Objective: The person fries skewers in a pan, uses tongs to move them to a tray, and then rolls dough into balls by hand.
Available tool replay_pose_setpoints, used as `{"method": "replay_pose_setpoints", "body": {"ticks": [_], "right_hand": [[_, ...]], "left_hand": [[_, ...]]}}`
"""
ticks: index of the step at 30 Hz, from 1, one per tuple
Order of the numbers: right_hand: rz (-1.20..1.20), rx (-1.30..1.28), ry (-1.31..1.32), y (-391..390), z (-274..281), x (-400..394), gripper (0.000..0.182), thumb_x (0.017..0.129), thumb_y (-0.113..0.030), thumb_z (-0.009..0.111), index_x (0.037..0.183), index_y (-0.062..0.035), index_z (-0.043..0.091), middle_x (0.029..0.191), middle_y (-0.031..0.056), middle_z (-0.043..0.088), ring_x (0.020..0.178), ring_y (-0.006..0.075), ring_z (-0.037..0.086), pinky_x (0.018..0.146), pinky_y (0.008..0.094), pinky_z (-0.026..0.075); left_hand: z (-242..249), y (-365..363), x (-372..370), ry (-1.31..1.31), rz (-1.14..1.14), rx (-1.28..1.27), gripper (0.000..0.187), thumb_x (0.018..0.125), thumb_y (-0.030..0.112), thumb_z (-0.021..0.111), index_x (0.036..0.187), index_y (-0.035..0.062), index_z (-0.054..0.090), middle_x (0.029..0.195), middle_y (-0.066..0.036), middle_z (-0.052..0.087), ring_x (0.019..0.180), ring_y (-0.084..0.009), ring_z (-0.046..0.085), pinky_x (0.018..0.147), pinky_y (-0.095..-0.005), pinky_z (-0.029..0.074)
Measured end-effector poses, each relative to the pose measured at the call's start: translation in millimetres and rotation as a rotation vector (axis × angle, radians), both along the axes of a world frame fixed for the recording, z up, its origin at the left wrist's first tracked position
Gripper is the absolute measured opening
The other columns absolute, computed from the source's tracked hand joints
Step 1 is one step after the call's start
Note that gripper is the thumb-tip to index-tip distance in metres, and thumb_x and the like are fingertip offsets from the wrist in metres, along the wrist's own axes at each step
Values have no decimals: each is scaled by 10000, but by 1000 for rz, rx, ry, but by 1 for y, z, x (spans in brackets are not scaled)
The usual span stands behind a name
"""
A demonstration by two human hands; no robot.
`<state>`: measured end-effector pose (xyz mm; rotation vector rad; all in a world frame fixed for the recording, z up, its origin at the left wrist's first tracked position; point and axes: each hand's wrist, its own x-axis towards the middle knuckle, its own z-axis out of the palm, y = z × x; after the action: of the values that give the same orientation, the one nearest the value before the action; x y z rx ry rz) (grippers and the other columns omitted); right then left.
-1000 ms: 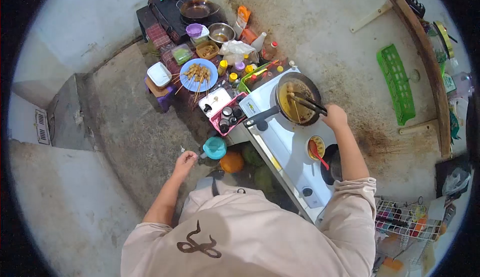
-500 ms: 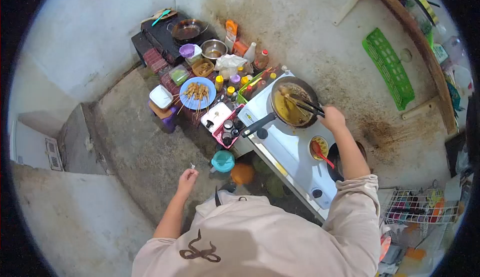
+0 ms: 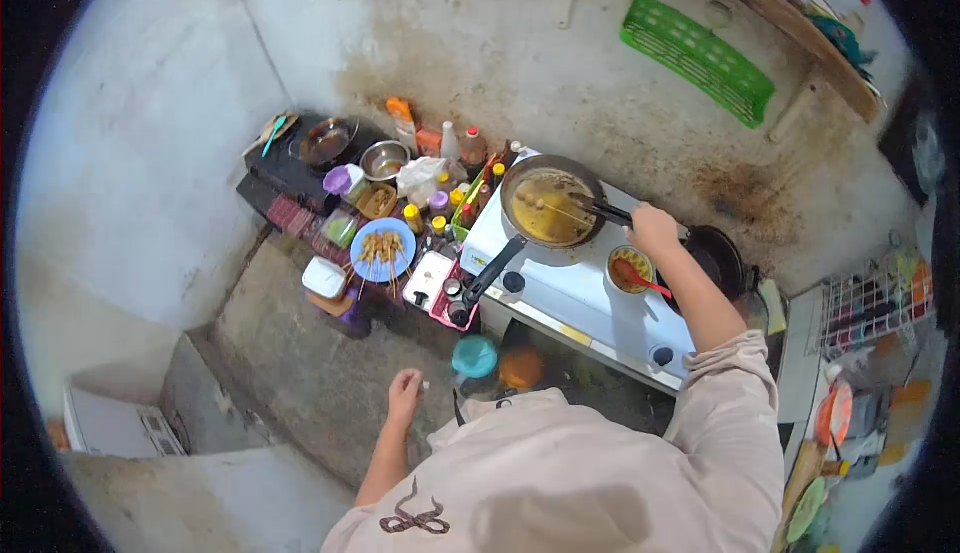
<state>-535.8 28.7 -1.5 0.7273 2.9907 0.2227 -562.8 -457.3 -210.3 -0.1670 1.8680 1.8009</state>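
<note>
My right hand (image 3: 653, 230) grips black tongs (image 3: 606, 210), whose tips reach into the frying pan (image 3: 512, 175) on the stove. Yellowish oil (image 3: 550, 221) fills the pan, and blurred pale-brown food lies in it. Below the tongs, a small bowl (image 3: 612, 275) holds reddish sauce and a red spoon (image 3: 652, 286). My left hand (image 3: 405, 393) hangs over the floor with its fingers pinched around a small whitish scrap (image 3: 426, 386), too small to identify.
A blue plate of skewers (image 3: 383, 250) stands left of the stove (image 3: 590, 298) among bottles and a pink basket (image 3: 440, 308). A dark wok (image 3: 715, 258) sits on the right burner. A teal container (image 3: 474, 357) is on the floor. Another wok (image 3: 327, 141) stands farther back.
The view has turned, shifting the whole scene. The tongs have shifted toward the pan's upper right side and lie flatter. My left hand stays low, still pinching the scrap.
</note>
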Motion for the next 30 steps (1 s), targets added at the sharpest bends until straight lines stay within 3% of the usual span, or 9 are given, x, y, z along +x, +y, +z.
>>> {"method": "replay_pose_setpoints", "body": {"ticks": [9,23,26,30], "right_hand": [[-201,-210,173,-22,-19,35,304,739,-291,554,854,-11,577,921,154,554,817,317,566,705,396,465],[-321,-366,488,-36,-58,78,314,701,-291,593,848,-14,575,931,135,549,877,296,541,728,402,448],[-307,-387,490,-33,-74,74,341,695,-315,603,847,-11,578,945,139,545,851,293,553,718,398,452],[-259,-332,285,-43,-55,66,368,688,-339,608,856,-12,588,945,140,541,803,298,571,675,398,471]], "left_hand": [[6,26,-29,89,-145,20,86,807,153,532,837,73,545,685,37,488,597,-47,432,526,-186,348],[19,84,-39,95,-455,125,73,830,130,503,837,57,509,657,30,450,556,-40,410,499,-181,345],[18,98,-40,56,-483,151,69,833,127,502,834,58,502,662,26,454,546,-41,410,495,-182,347],[26,117,-37,43,-472,141,75,837,131,500,829,57,502,665,24,455,537,-44,412,490,-187,354]]}}
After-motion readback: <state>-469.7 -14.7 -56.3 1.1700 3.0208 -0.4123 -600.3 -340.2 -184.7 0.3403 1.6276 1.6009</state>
